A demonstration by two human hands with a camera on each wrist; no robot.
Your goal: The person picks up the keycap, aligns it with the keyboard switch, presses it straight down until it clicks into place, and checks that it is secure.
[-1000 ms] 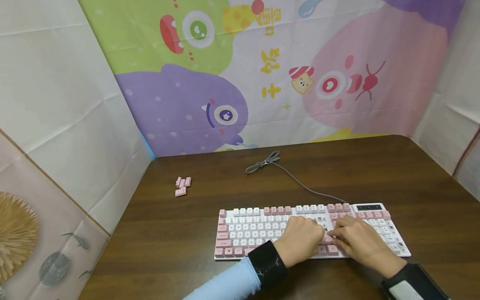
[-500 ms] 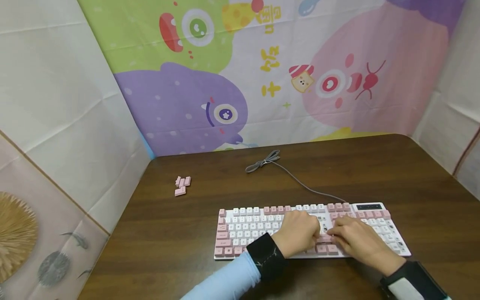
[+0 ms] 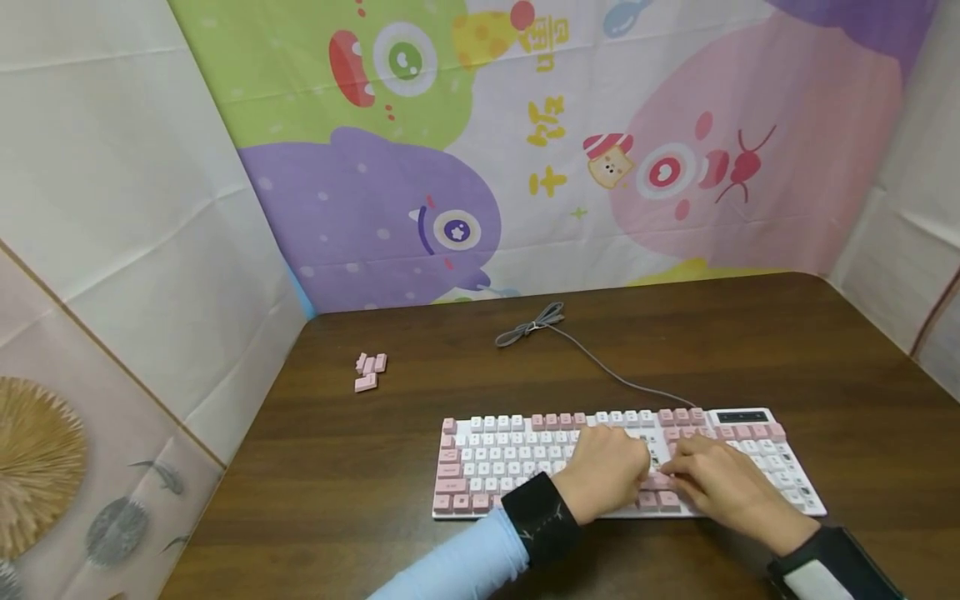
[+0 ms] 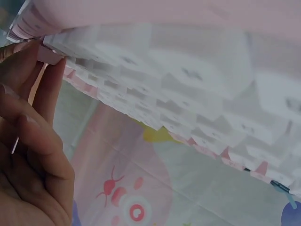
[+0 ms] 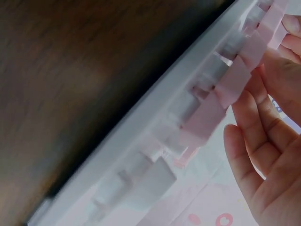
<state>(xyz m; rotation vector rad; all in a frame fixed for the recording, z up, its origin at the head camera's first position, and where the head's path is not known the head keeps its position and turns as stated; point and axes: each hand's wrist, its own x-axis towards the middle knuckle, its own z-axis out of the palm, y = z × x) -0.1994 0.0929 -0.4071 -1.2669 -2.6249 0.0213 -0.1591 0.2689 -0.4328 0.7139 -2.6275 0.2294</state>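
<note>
A full-size white-and-pink keyboard [image 3: 525, 467] lies on the brown desk. My left hand [image 3: 606, 471] is over its middle-right part, and in the left wrist view its thumb and a finger pinch a small pink keycap [image 4: 49, 55] at the keyboard's edge. Just to the right, my right hand [image 3: 723, 487] has bent fingers, with the thumb side at the pink keys [image 5: 235, 81] in the right wrist view. Whether it grips a keycap is hidden. Between the hands, part of the white key bed shows uncovered, with small dark spots.
Several loose pink keycaps [image 3: 366, 382] lie at the desk's left side. A tied grey cable [image 3: 532, 327] runs from the keyboard's back edge across the desk [image 3: 420, 467]. A cartoon-printed cloth [image 3: 375, 217] hangs behind, with white cloth at both sides.
Both hands stay at the same part of the keyboard. My left hand drew slightly left, away from the right fingertips, then came back a little. The loose keycaps lie as before.
</note>
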